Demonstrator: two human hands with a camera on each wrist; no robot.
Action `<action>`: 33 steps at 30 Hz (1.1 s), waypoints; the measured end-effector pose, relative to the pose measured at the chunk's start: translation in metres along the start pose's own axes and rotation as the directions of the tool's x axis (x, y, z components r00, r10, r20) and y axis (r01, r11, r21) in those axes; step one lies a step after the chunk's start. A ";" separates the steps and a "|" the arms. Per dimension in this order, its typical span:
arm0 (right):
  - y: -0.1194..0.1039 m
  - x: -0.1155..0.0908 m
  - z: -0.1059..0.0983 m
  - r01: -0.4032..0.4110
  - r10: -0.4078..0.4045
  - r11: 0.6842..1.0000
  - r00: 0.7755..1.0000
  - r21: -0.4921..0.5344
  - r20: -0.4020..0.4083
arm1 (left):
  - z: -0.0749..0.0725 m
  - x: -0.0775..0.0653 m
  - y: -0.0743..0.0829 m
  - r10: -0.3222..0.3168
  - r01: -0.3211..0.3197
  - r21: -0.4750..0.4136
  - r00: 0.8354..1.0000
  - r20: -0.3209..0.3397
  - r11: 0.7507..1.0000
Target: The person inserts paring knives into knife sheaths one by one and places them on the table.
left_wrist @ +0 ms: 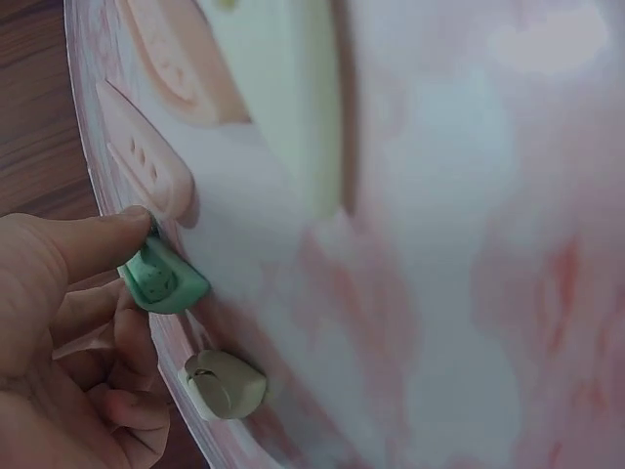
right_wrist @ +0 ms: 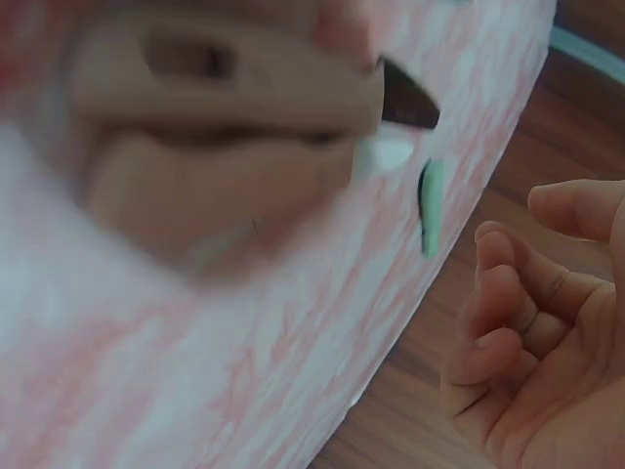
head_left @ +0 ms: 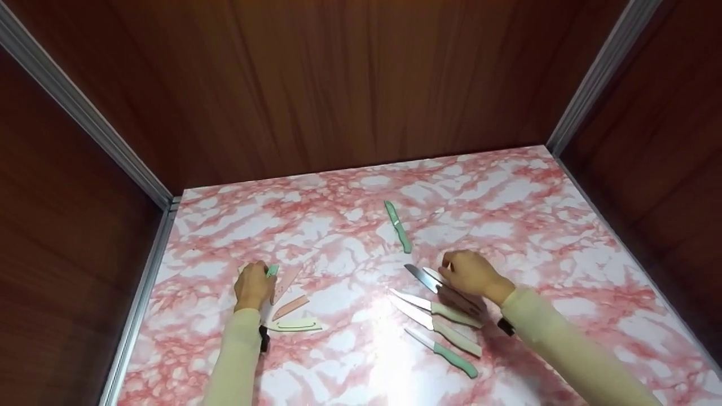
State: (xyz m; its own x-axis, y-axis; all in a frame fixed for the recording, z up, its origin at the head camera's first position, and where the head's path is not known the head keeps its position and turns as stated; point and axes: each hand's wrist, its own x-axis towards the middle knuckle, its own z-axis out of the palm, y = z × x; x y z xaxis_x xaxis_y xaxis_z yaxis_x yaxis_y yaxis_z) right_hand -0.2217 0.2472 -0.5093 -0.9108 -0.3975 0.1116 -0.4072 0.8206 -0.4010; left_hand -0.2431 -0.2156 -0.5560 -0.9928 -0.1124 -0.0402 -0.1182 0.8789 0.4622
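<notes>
My left hand [head_left: 253, 286] pinches a green knife sheath [left_wrist: 168, 278] between thumb and fingers at the table's left. Beside it lie a pale pink sheath [head_left: 286, 283], a salmon sheath [head_left: 290, 308] and a pale yellow-green sheath [head_left: 304, 325]. A beige sheath [left_wrist: 229, 386] shows just below the green one in the left wrist view. Over the knives on the right hovers my right hand [head_left: 472, 273], its fingers loosely bent and holding nothing. Under and beside it are two knives with pinkish-brown handles [head_left: 459, 299]; one bare steel blade [head_left: 421, 277] points up-left.
Two cream-handled knives [head_left: 456, 337] and a green-handled knife [head_left: 456, 361] lie nearer the front, blades pointing left. Farther back is a green knife with a green-covered blade [head_left: 399, 226]. Brown wood panels [head_left: 338, 84] enclose the marbled table [head_left: 338, 225] behind and at both sides.
</notes>
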 end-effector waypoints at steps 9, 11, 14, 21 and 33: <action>-0.021 -0.036 0.015 0.239 -0.239 0.971 0.971 0.014 -0.029 | -0.010 -0.007 0.004 -0.010 0.009 -0.043 1.000 -0.022 0.999; -0.026 -0.044 0.017 0.290 -0.290 0.957 0.957 0.014 0.006 | -0.013 -0.008 0.009 0.006 -0.007 -0.040 0.999 -0.042 0.999; -0.032 -0.055 0.020 0.317 -0.318 0.948 0.943 0.023 0.095 | -0.018 -0.011 0.019 0.049 -0.052 -0.039 0.997 -0.066 0.998; -0.043 -0.066 0.025 0.326 -0.307 0.942 0.934 -0.080 0.182 | -0.030 -0.023 0.053 0.158 -0.163 -0.077 0.985 -0.073 0.984; -0.050 -0.081 0.038 0.310 -0.282 0.940 0.941 -0.145 0.184 | -0.035 -0.042 0.104 0.368 -0.375 -0.129 0.927 -0.075 0.918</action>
State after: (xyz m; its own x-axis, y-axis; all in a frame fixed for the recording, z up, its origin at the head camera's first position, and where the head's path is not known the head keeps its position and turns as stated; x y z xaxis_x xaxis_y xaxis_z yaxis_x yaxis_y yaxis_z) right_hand -0.1247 0.2232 -0.5329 -0.7299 -0.6817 0.0508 -0.6751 0.7071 -0.2104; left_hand -0.2128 -0.1361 -0.4750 -0.9624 0.1849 0.1990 0.2661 0.7889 0.5540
